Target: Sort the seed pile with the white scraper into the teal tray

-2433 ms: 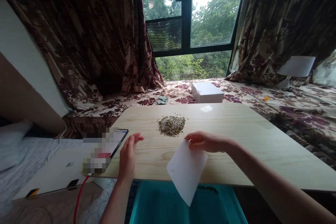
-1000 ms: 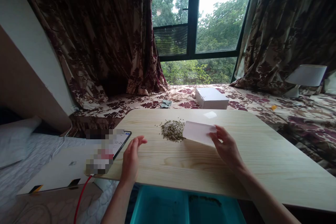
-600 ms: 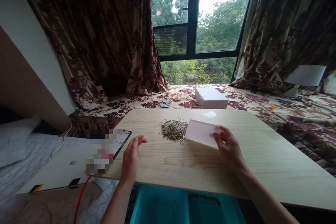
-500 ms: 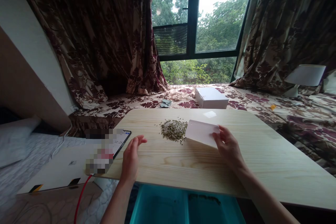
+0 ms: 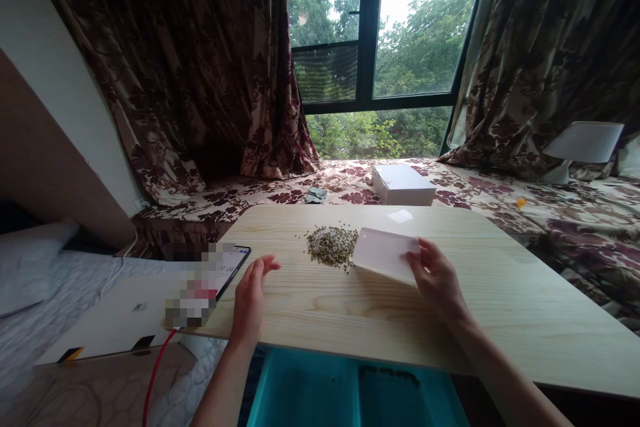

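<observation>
A small heap of greenish-brown seeds [image 5: 331, 246] lies on the pale wooden board [image 5: 500, 300]. My right hand [image 5: 438, 278] grips a white plastic card [image 5: 383, 254] by its right end, and the card's left edge touches the right side of the heap. Resting edge-down on the board left of the heap is my left hand [image 5: 250, 300], its fingers straight and together, holding nothing.
A phone [image 5: 227, 267] lies at the board's left edge with a red cable [image 5: 153, 373] below it. A teal bin [image 5: 345, 393] sits under the near edge. Beyond the board are a white box [image 5: 403, 185], a white lamp [image 5: 580, 147] and a white laptop [image 5: 115, 320].
My right hand lifted the card from over the near edge of the board and set its edge against the right side of the seed heap. My left hand stayed put.
</observation>
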Demonstrator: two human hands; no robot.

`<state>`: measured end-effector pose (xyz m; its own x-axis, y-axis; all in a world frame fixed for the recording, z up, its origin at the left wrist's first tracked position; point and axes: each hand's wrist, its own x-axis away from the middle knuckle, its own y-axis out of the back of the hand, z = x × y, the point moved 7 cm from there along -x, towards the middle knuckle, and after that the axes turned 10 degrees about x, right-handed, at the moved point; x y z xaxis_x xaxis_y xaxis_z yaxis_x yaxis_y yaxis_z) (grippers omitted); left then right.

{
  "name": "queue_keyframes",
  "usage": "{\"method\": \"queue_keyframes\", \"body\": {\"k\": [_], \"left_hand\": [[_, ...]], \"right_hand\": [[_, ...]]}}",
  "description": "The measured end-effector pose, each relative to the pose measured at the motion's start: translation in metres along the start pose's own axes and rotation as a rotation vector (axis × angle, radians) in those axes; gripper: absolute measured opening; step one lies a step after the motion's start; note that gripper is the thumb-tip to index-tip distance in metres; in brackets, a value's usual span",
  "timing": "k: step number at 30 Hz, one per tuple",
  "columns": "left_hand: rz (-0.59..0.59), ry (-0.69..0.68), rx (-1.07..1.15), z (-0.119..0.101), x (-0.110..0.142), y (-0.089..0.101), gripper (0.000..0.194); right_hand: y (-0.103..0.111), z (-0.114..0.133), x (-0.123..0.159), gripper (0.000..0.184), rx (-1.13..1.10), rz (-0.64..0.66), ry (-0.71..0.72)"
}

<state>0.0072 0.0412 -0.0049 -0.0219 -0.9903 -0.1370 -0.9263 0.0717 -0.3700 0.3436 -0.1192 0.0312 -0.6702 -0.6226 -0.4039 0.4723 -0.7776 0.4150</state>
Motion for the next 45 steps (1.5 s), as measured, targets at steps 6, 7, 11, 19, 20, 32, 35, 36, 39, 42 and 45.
{"method": "queue_keyframes", "body": {"k": [6,7,11,19,20,32,35,36,39,42,45], "left_hand": [[0.004,-0.007,0.004,0.001,-0.001,0.001,0.050],[0.003,-0.009,0.004,0.001,-0.001,0.001,0.050],[0.001,-0.012,0.006,0.000,0.000,0.000,0.050],[0.010,-0.009,0.014,0.001,0.000,0.000,0.049],[0.010,-0.008,0.014,0.000,0.000,0.000,0.048],[0.014,-0.003,0.011,0.000,0.001,-0.001,0.048],[0.014,-0.002,0.018,0.001,0.001,0.000,0.047],[0.014,-0.002,0.020,0.001,0.001,0.000,0.047],[0.012,-0.003,0.019,0.001,0.001,0.000,0.048],[0.011,-0.005,0.016,0.001,0.001,0.000,0.048],[0.009,-0.008,0.014,0.001,0.000,0.000,0.049]], "right_hand": [[0.000,0.005,0.003,0.038,-0.048,0.025,0.016],[0.000,0.006,0.004,0.038,-0.052,0.021,0.018],[0.002,0.004,0.003,0.039,-0.035,-0.008,0.017],[-0.001,0.003,0.004,0.040,-0.054,-0.004,0.060],[-0.002,0.003,0.004,0.040,-0.057,-0.005,0.065],[-0.013,0.011,0.002,0.034,0.012,0.031,0.150],[-0.012,0.012,0.003,0.032,0.023,0.038,0.162],[-0.011,0.013,0.004,0.032,0.020,0.039,0.165],[-0.009,0.015,0.005,0.030,-0.001,0.034,0.174],[-0.007,0.017,0.005,0.030,-0.009,0.022,0.175],[-0.007,0.017,0.005,0.029,-0.012,0.015,0.167]]}}
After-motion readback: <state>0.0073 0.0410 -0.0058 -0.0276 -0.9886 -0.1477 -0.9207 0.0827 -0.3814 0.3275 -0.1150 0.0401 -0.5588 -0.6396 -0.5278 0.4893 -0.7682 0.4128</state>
